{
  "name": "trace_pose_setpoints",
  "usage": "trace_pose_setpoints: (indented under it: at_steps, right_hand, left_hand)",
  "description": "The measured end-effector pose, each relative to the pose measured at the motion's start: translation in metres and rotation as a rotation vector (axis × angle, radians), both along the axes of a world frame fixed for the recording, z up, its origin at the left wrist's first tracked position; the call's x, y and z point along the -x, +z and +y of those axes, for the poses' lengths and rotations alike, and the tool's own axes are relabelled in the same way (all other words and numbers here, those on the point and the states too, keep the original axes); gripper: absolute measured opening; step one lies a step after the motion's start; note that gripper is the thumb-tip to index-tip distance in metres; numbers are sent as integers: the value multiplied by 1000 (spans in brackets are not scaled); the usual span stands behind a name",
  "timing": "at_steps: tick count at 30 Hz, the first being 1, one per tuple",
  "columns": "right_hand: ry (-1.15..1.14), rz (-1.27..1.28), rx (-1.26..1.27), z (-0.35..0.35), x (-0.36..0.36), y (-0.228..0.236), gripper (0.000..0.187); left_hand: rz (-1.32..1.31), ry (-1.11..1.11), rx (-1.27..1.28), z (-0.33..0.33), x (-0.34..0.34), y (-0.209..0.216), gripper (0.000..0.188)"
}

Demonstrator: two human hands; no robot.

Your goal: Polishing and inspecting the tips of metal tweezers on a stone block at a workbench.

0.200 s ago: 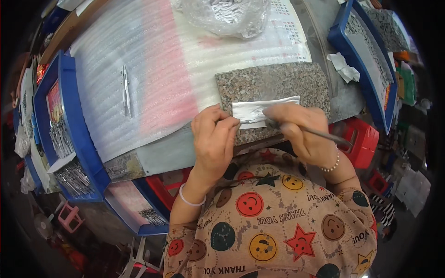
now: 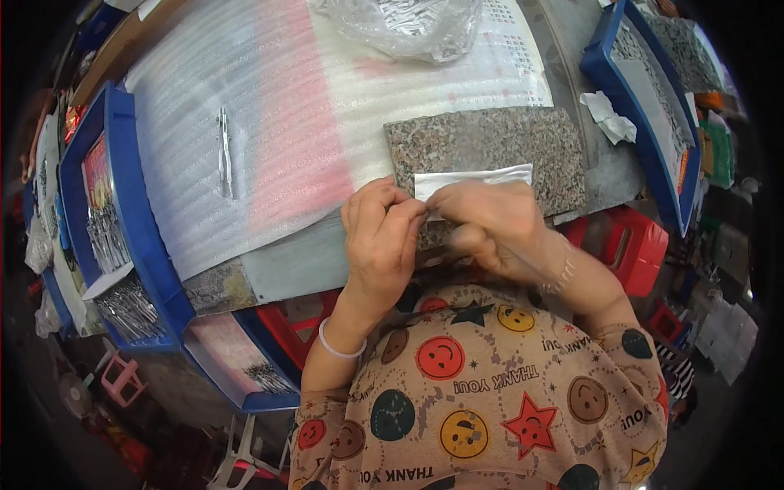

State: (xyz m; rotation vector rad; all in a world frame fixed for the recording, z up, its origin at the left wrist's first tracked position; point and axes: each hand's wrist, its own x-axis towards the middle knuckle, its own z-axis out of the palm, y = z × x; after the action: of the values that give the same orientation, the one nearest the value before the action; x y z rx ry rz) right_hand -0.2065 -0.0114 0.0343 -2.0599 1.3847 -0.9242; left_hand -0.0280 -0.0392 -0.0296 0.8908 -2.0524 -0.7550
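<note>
On a speckled granite slab (image 2: 482, 135) at the table's near edge lies a folded white strip (image 2: 510, 173) of paper or cloth. My left hand (image 2: 378, 241) is at its left end, thumb and fingertips pinched on a small metal piece that is mostly hidden. Close against those fingertips is my right hand (image 2: 498, 220), smeared by motion and covering much of the strip. Its fingers are closed round a dark rod-like tool (image 2: 527, 260), which shows only as a faint blur below the hand; its working end is hidden.
A clear plastic bag (image 2: 408, 24) of small metal pieces stands at the back. Slim metal tweezers-like pieces (image 2: 224, 155) lie on the foam sheet (image 2: 286, 122). Blue trays (image 2: 147, 220) of metal parts stand left; another blue tray (image 2: 600, 57) and crumpled white paper (image 2: 608, 118) are right.
My right hand has moved left along the strip to my left fingertips, and the dark tool has swung down into a blur. The left hand keeps its pinch.
</note>
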Motion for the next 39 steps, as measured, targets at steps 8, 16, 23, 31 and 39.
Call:
trace_pose_setpoints:
  at_steps: [8,16,23,31,39]
  right_hand:
    - [-69,-94,-174,-4,-1,5,26]
    - [-41,201,-105,3,-7,43,38]
    - [-71,-155,-103,-4,-5,-5,26]
    - [-322,-334,-226,22,11,5,33]
    - [-288,-330,-96,23,18,20,40]
  left_hand:
    - [31,-2,-24,-3,-1,0,18]
    - [13,21,-26,-1,-5,-3,18]
    - [23,1,-30,-1,-1,-2,17]
    - [13,-4,-47,-2,-1,0,14]
    - [10,10,-46,-1,0,-1,14]
